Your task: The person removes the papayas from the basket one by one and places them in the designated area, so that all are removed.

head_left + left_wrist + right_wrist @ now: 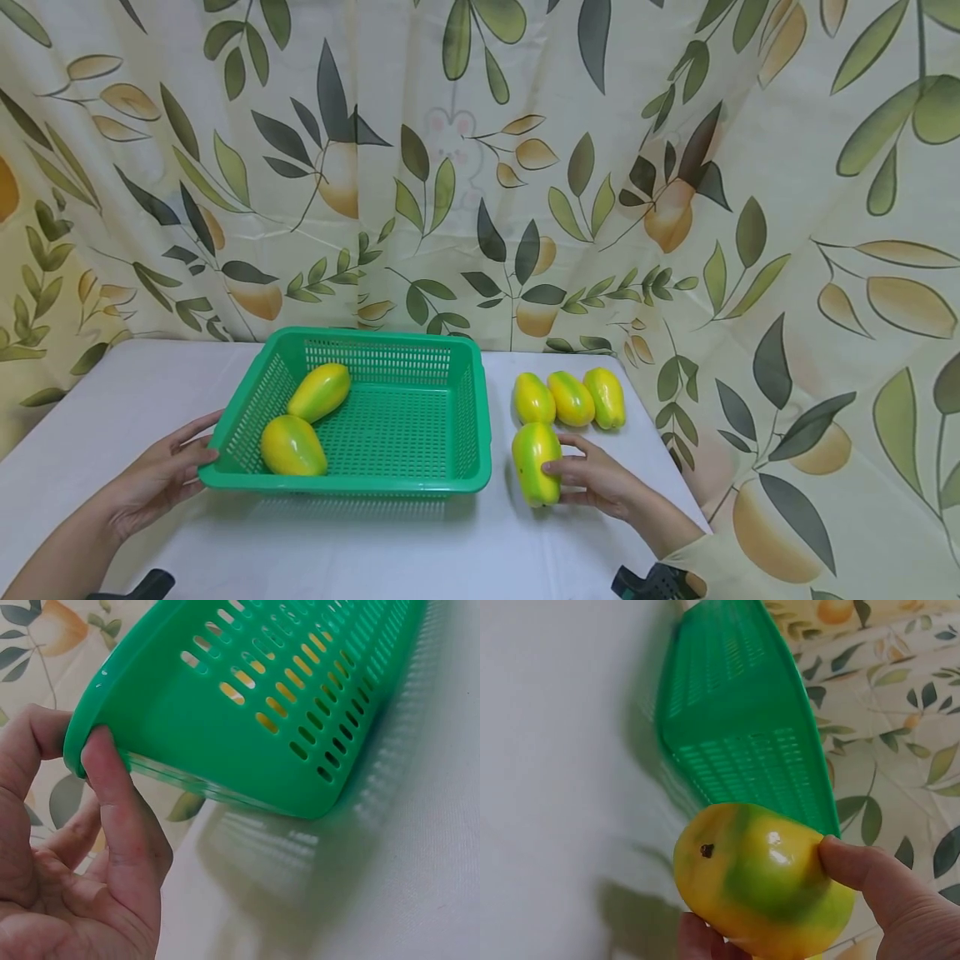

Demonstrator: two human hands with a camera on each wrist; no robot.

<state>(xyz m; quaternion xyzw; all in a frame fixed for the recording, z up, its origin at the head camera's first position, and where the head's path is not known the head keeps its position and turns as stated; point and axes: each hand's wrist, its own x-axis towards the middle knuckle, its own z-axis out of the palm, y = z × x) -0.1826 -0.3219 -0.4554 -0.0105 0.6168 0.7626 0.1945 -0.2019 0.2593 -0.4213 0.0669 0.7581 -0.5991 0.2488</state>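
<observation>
In the head view a green plastic basket [408,483] stands on the white-covered table with two yellow-green papayas inside, one [320,392] behind the other [293,446]. My left hand [161,475] pinches the basket's rim at its left front corner, as the left wrist view shows with thumb and finger on the rim [94,712]. To the right of the basket, my right hand [596,477] grips a papaya [537,464] from its right side. That papaya [757,877] shows a small dark stem end in the right wrist view, with a shadow on the table beside it.
Behind the held papaya, three more papayas [573,398] lie in a row near the table's right edge. A leaf-patterned curtain [450,250] hangs along the back and right. The white tablecloth [360,554] stretches in front of the basket.
</observation>
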